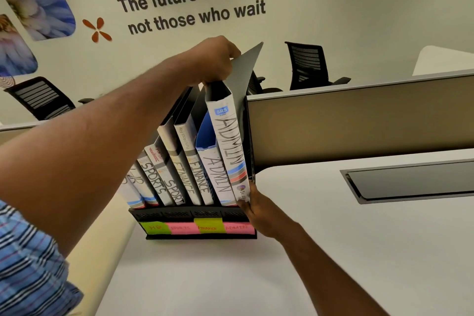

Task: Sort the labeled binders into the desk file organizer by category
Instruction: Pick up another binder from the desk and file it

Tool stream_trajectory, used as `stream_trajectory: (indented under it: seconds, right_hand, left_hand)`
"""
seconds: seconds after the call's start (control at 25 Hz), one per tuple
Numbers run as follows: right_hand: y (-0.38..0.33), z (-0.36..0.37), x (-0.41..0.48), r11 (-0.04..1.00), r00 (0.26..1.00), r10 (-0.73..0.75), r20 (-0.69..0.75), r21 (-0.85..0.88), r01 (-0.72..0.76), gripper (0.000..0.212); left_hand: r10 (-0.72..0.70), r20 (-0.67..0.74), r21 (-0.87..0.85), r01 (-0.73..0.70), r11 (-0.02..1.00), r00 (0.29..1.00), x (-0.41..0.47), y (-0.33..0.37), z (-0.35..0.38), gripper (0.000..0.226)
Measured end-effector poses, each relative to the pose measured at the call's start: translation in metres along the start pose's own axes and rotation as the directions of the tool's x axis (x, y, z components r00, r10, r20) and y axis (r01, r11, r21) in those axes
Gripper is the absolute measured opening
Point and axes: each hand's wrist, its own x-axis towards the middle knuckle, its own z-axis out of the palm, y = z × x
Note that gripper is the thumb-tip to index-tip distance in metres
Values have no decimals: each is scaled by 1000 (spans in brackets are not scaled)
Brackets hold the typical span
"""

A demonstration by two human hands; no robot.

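— Where are the hands?

— The left hand [215,60] is up top, fingers curled tight over the upper end of the rightmost ADMIN binder [228,146], where its black cover splays open. The right hand [260,214] grips the same binder at the bottom: thumb up the right edge, fingers tucked round the lower end of the spine.

— And the binder itself?

— It leans, top tipped to the left. Its foot is in the last compartment on the right of the black organizer [179,213], straight above the pink ADMIN note [237,227]. Whether it sits fully down I can't tell. Touching it on the left stands a blue ADMIN binder [216,177].

— The rest of the rack?

— Going left: two FINANCE binders [198,177], two SPORTS binders [154,177], then an HR binder [134,181] half hidden behind the left forearm. On the front lip are three more notes — green HR note [155,227], pink SPORTS note [180,227], green FINANCE note [209,226].

— Around it?

— The organizer stands on a white desk [230,272], its right side against a grey partition [359,120]. A black cable flap [410,182] is set in the desk to the right. Black mesh chairs [307,64] stand beyond the partition, and a striped blue sleeve [25,264] shows at lower left.
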Motion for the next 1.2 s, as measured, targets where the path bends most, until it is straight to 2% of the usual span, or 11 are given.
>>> stream_trajectory:
  seconds: [0.12, 0.24, 0.36, 0.44, 0.48, 0.56, 0.6, 0.76, 0.96, 1.08, 1.2]
  right_hand:
    - [5, -15, 3, 990, 991, -10, 134, -139, 29, 52]
    - [6, -19, 4, 980, 988, -39, 149, -187, 67, 56]
    - [4, -7, 0, 996, 996, -84, 11, -32, 84, 50]
    - [5, 10, 1, 990, 983, -89, -158, 90, 104, 58]
    - [4, 19, 1, 987, 968, -69, -242, 125, 102, 62]
    - [-2, 31, 4, 986, 939, -43, -342, 136, 95, 55]
    - [-4, 34, 6, 988, 932, -45, -360, 120, 94, 50]
    - [-4, 36, 6, 991, 888, -68, -455, 74, 114, 51]
    - [-2, 38, 3, 990, 805, -109, -583, -137, 35, 58]
    - [-4, 42, 3, 988, 821, -26, -570, -138, -65, 63]
    - [-9, 44, 5, 991, 819, 57, -571, -67, -116, 75]
  left_hand:
    - [15, 15, 0, -15, 1000, 1000, 8, -5, 7, 54]
    - [-14, -17, -36, 13, 999, 1000, 14, -13, 14, 48]
    - [-67, -8, 7, 67, 998, 998, 19, -13, 21, 34]
    - [-85, -5, 55, 85, 995, 996, 19, -14, 26, 26]
    - [-85, 1, 67, 85, 994, 996, 19, -14, 28, 26]
    - [-84, 25, 109, 80, 991, 996, 18, -13, 33, 26]
    - [-90, 29, 138, 85, 987, 996, 17, -11, 36, 24]
    - [-104, 57, 259, 86, 962, 993, 18, -6, 47, 22]
    - [-93, 127, 325, 47, 945, 987, 12, -8, 68, 19]
    - [-89, 99, 290, 56, 955, 991, 9, -22, 82, 8]
    - [-100, 57, 302, 78, 950, 993, 3, -27, 87, 14]
